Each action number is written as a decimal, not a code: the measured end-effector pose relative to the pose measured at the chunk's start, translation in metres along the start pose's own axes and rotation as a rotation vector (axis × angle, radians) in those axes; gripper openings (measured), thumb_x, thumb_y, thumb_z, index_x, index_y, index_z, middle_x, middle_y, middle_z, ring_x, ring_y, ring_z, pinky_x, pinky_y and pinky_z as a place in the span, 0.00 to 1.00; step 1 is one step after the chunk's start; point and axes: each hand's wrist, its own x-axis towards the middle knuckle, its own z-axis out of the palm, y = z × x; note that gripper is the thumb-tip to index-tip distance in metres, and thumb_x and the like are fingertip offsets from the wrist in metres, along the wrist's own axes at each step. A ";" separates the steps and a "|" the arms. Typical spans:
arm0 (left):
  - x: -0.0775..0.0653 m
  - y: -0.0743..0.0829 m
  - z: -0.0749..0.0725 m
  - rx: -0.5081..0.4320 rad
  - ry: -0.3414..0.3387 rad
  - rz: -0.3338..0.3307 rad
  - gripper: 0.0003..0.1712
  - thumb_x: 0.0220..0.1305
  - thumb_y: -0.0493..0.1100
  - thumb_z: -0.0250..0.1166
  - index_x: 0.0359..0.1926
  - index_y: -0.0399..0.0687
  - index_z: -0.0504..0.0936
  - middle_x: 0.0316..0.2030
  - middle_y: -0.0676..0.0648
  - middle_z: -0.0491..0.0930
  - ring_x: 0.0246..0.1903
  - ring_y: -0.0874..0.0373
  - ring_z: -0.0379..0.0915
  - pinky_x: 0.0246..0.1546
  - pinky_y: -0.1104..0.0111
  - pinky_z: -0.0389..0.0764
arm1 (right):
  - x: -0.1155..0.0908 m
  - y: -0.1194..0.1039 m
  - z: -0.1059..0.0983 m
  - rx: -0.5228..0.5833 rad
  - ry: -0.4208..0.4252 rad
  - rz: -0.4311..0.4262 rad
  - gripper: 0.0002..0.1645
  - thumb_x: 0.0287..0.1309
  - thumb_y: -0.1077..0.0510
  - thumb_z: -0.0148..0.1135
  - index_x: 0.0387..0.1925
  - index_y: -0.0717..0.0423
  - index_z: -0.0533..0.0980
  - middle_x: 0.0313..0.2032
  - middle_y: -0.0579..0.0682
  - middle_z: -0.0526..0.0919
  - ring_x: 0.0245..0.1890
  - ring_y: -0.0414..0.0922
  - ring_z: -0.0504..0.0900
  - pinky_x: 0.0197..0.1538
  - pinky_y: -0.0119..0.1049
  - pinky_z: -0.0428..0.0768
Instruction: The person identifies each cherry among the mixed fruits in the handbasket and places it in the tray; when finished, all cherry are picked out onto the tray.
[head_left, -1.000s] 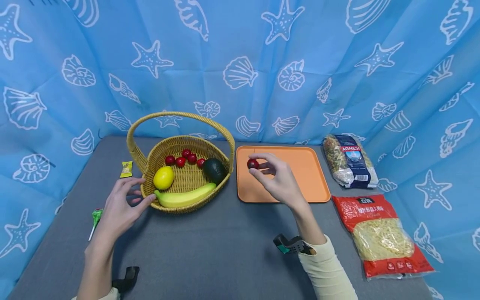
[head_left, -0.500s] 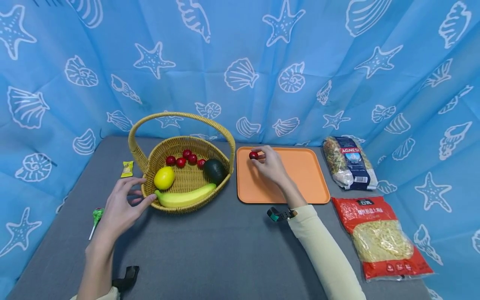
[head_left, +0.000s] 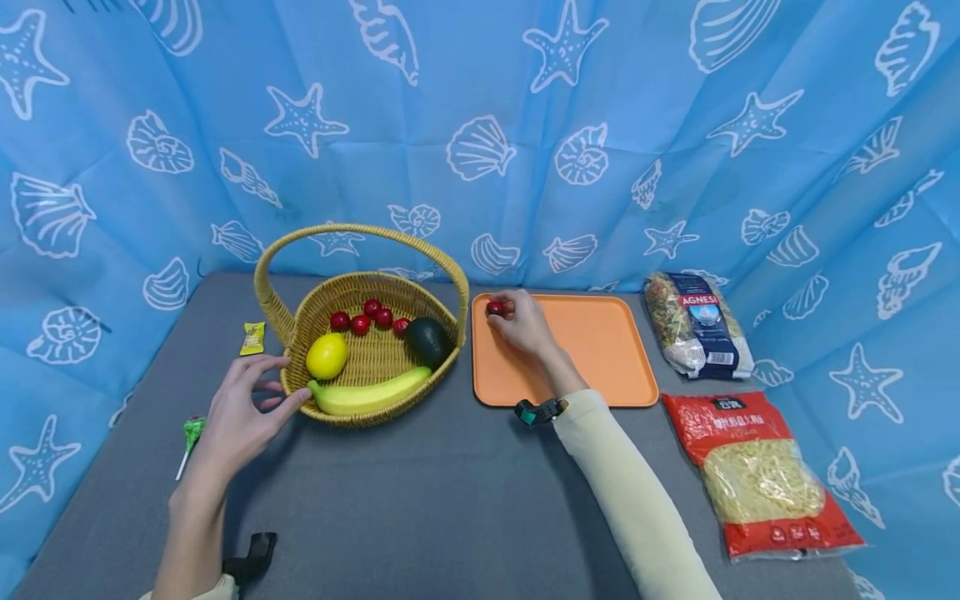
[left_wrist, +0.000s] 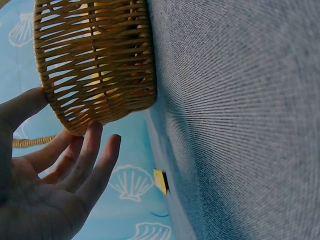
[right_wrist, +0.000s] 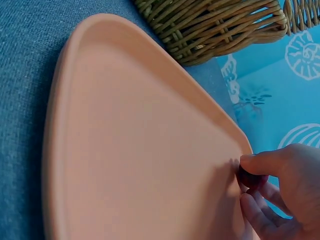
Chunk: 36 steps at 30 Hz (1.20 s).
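In the head view my right hand (head_left: 527,323) pinches a dark red cherry (head_left: 495,308) between thumb and fingers, low over the far left corner of the orange tray (head_left: 585,358). The right wrist view shows that cherry (right_wrist: 251,180) close to the tray's rim. My left hand (head_left: 243,412) touches the left rim of the wicker basket (head_left: 375,279) with thumb and fingertips, its fingers loosely extended. Inside the basket lie several red cherries (head_left: 361,325), a yellow lemon (head_left: 327,357), a dark avocado (head_left: 428,342) and a banana (head_left: 371,394).
A yellow wrapped candy (head_left: 253,337) and a green lollipop (head_left: 192,433) lie left of the basket on the grey cloth. At the right are a bag of Agnesi pasta (head_left: 697,325) and a red pasta bag (head_left: 761,475). A blue curtain (head_left: 420,125) hangs behind.
My right hand has moved away from me and slightly left with the cherry, lowering it toward the tray's far left corner. The left hand stays at the basket rim.
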 end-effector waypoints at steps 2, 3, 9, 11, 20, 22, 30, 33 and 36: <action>0.000 0.000 0.000 0.000 -0.001 -0.001 0.34 0.73 0.50 0.73 0.71 0.36 0.76 0.66 0.33 0.69 0.55 0.36 0.80 0.54 0.44 0.91 | 0.000 0.000 -0.001 0.009 -0.006 0.002 0.25 0.69 0.62 0.72 0.65 0.62 0.81 0.63 0.65 0.81 0.60 0.60 0.84 0.65 0.55 0.85; 0.000 0.000 0.000 0.000 -0.001 -0.001 0.34 0.73 0.50 0.73 0.71 0.36 0.76 0.66 0.32 0.69 0.55 0.36 0.80 0.54 0.44 0.91 | 0.000 0.000 -0.001 0.016 -0.011 0.000 0.25 0.69 0.62 0.72 0.66 0.63 0.81 0.64 0.66 0.81 0.60 0.61 0.84 0.66 0.56 0.86; 0.000 0.001 0.000 0.003 0.001 0.005 0.34 0.73 0.50 0.74 0.71 0.36 0.76 0.66 0.32 0.69 0.55 0.36 0.80 0.54 0.44 0.91 | -0.005 -0.003 -0.009 0.134 -0.001 -0.019 0.27 0.69 0.64 0.72 0.66 0.66 0.79 0.66 0.68 0.80 0.62 0.65 0.85 0.68 0.60 0.86; 0.000 0.001 0.000 0.001 0.000 0.007 0.34 0.73 0.50 0.74 0.71 0.36 0.76 0.66 0.32 0.69 0.55 0.36 0.80 0.54 0.44 0.91 | -0.010 -0.005 -0.012 0.173 0.019 -0.025 0.26 0.69 0.64 0.72 0.66 0.66 0.79 0.66 0.68 0.80 0.63 0.66 0.85 0.68 0.61 0.86; 0.000 -0.001 0.000 -0.001 0.001 0.003 0.34 0.73 0.50 0.74 0.71 0.37 0.76 0.66 0.33 0.69 0.55 0.36 0.80 0.54 0.44 0.92 | -0.057 -0.041 -0.022 0.369 0.058 -0.129 0.21 0.71 0.64 0.70 0.63 0.62 0.81 0.60 0.66 0.85 0.59 0.62 0.87 0.64 0.59 0.90; 0.000 0.000 0.000 0.000 0.002 0.001 0.34 0.73 0.50 0.74 0.71 0.37 0.76 0.66 0.33 0.68 0.55 0.36 0.80 0.54 0.44 0.91 | -0.071 -0.053 -0.025 0.406 0.072 -0.168 0.20 0.71 0.64 0.70 0.62 0.61 0.81 0.59 0.64 0.86 0.58 0.60 0.87 0.63 0.55 0.91; 0.000 0.001 0.001 0.000 0.002 -0.006 0.34 0.73 0.50 0.74 0.71 0.36 0.75 0.67 0.32 0.68 0.55 0.36 0.80 0.54 0.44 0.91 | -0.115 -0.101 -0.025 0.476 0.094 -0.358 0.16 0.67 0.69 0.72 0.54 0.65 0.82 0.50 0.65 0.88 0.48 0.50 0.89 0.55 0.30 0.92; 0.000 0.001 0.001 -0.002 0.005 -0.006 0.34 0.73 0.49 0.74 0.71 0.36 0.75 0.67 0.32 0.68 0.55 0.36 0.80 0.55 0.43 0.91 | -0.116 -0.118 -0.018 0.496 0.038 -0.377 0.15 0.67 0.68 0.72 0.54 0.64 0.82 0.50 0.62 0.88 0.47 0.45 0.88 0.54 0.32 0.93; 0.000 0.001 0.001 0.000 0.006 -0.005 0.34 0.73 0.49 0.73 0.71 0.36 0.75 0.67 0.32 0.68 0.55 0.36 0.80 0.54 0.44 0.91 | -0.107 -0.132 -0.008 0.518 -0.023 -0.369 0.15 0.68 0.67 0.71 0.55 0.64 0.82 0.50 0.59 0.88 0.47 0.44 0.88 0.53 0.36 0.94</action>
